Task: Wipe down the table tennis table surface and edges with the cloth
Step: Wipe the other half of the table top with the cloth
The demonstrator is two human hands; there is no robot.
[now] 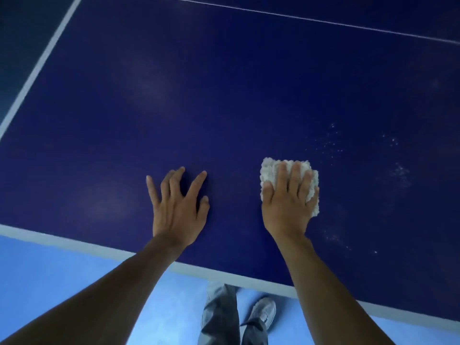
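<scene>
Two bare forearms fill the lower frame: the left arm reaching in from 7 o'clock, the right arm from 5 o'clock, each running up to its left hand or right hand. At 6 o'clock are creased grey trousers and one grey lace-up shoe.

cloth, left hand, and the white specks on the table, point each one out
cloth (270,170): head view, its bare upper left corner.
left hand (174,210): head view, the back of the hand.
white specks (328,145): head view, middle of the cluster up and right of the cloth.
</scene>
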